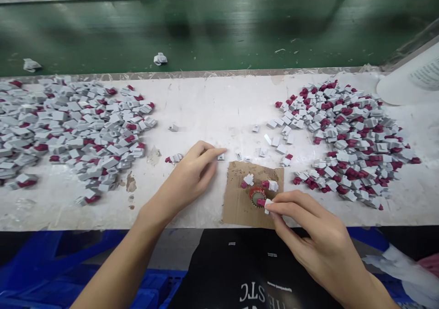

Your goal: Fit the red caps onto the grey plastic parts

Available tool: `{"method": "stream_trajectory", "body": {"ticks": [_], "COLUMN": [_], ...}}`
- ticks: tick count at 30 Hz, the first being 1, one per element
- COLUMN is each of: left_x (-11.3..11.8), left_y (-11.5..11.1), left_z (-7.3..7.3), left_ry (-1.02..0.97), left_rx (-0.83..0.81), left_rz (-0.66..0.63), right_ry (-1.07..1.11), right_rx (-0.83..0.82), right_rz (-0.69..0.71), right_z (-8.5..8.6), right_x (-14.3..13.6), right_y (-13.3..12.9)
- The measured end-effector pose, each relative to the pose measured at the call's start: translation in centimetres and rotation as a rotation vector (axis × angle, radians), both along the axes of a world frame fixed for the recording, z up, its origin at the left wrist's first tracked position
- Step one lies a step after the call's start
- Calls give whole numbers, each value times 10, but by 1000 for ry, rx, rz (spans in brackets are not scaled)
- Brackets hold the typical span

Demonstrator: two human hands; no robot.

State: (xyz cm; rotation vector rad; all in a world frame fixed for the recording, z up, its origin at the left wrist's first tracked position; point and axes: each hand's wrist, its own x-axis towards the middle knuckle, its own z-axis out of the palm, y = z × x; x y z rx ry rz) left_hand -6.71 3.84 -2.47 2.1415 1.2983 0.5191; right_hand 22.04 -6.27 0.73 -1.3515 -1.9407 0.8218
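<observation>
My right hand (308, 231) pinches a small white-and-maroon plastic piece (266, 204) between thumb and fingertips. Its maroon end is at the rim of a red bottle cap (255, 194), which sits on a square of brown cardboard (236, 208). Two similar pieces lie beside the cap, a tilted one (248, 179) and another (270, 185). Farther left, my left hand (195, 171) rests low on the table, index finger extended and thumb beneath, closed around a small grey plastic piece (221, 157). Loose grey pieces (239, 156) lie just to its right.
A large heap of grey and maroon pieces (85, 121) covers the table's left; another heap (346, 139) is on the right. A white container (408, 80) stands at the back right. Behind the table runs a green surface (219, 29) bearing two wrapped-looking bits.
</observation>
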Motion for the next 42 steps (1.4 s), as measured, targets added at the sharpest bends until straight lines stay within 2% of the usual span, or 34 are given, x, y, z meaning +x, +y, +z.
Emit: {"method": "stream_trajectory", "body": {"ticks": [7, 12, 15, 18, 21, 24, 30, 35, 42], "left_x": [2, 13, 28, 49, 70, 84, 93, 93, 90], "left_y": [0, -5, -10, -13, -14, -13, -12, -11, -11], "left_z": [-10, -10, -1, 16, 32, 38, 32, 29, 33], "left_ry": [-31, -89, -340, -648, -861, -973, -982, -971, -844], "left_rx": [100, 90, -74, -358, -605, -711, -750, -760, -698], "left_rz": [-27, 7, 146, 252, 204, 164, 152, 118, 58], "right_ry": [71, 346, 621, 810, 827, 814, 906, 858, 653], "right_rx": [-22, -236, -378, -416, -400, -347, -325, -320, -317], "right_rz": [-52, -215, -334, -445, -438, -402, -450, -450, -306], "right_z": [3, -2, -11, -18, -21, -21, -19, -17, 3], "right_x": [-2, -1, 2, 5, 7, 8, 5, 4, 14], "right_y": [1, 8, 17, 27, 35, 42, 45, 45, 49]}}
